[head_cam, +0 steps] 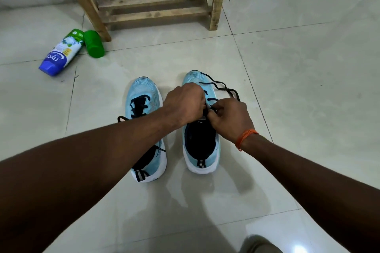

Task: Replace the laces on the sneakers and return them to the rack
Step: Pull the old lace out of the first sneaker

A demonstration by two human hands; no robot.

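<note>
Lacing in progress on the floor: the left hand (185,104) curls round the upper of the right sneaker (205,160) while the right hand (228,117) pinches the black lace (224,88), whose loose end trails toward 1 o'clock. The pale-blue, white-soled shoe sits at 3 o'clock of the left sneaker (141,90). The next move is probably feeding the tip through another eyelet, which calls for a fine pinch.

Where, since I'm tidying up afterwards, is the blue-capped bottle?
In the head view the blue-capped bottle lies on its side on the floor, upper left, beside a green container and near a leg of the wooden rack.
</note>
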